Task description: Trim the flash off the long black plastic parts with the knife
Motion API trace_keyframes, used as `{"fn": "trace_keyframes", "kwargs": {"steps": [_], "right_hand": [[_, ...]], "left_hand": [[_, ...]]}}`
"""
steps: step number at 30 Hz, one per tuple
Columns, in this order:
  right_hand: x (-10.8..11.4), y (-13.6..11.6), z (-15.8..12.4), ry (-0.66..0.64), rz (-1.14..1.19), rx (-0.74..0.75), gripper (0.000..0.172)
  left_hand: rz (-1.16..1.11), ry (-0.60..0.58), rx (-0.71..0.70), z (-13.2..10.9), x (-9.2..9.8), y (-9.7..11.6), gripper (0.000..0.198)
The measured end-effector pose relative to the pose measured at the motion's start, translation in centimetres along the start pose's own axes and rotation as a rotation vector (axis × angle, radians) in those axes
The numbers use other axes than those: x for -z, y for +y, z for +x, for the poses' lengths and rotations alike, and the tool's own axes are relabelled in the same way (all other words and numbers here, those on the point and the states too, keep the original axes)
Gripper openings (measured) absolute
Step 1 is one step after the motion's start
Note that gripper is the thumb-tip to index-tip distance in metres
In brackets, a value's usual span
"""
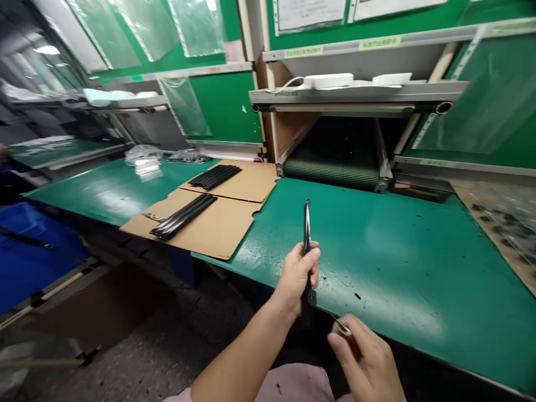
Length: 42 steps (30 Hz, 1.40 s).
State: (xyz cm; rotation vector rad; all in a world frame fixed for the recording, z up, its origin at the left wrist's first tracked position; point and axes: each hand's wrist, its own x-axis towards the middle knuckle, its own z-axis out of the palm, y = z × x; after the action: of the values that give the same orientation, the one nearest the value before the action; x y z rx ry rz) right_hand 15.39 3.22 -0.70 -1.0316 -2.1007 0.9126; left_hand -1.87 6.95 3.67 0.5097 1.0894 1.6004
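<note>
Two-handed work at the strip's lower end

I have the left grip (pixel 301 271) wrapped around a black strip (pixel 307 223), pointing away over the desk (pixel 385 262) near its front edge. My right grip (pixel 364 357) pinches a thin piece (pixel 344 329) reaching toward the strip's lower end; contact looks likely, not confirmed. Step in hand, my judgement: working that end. Next move seems to call for a firm left hold and a small, controlled right stroke. Two bunches (pixel 184 216) of strips lie on cardboard (pixel 228 229), left.
</note>
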Motion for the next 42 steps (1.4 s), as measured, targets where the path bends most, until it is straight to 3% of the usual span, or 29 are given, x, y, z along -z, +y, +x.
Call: {"fn": "trace_keyframes", "kwargs": {"steps": [4,13,22,32,39,42], "right_hand": [[-0.1,-1.1,2.2,0.012,-0.197,0.222,0.049],[-0.1,-0.7,3.0,-0.029,-0.376,0.359,0.052],[-0.7,-0.8,2.5,0.087,-0.343,0.385,0.049],[-1.5,-0.3,2.4,0.084,-0.314,0.281,0.055],[-1.7,-0.5,1.6,0.090,-0.299,0.448,0.058],[-1.2,-0.4,1.9,0.151,-0.260,0.417,0.057]], "left_hand": [[-0.012,-0.002,0.044,-0.5,-0.3,-0.4,0.041],[0.010,-0.032,0.090,-0.8,-0.3,-0.9,0.038],[-0.067,0.030,0.096,-0.9,-0.6,-0.7,0.043],[-0.135,0.075,0.085,-0.7,-0.5,-0.5,0.036],[-0.229,0.068,0.073,-0.6,-0.4,0.0,0.037],[-0.220,0.060,0.077,-0.6,-0.4,0.3,0.037]]}}
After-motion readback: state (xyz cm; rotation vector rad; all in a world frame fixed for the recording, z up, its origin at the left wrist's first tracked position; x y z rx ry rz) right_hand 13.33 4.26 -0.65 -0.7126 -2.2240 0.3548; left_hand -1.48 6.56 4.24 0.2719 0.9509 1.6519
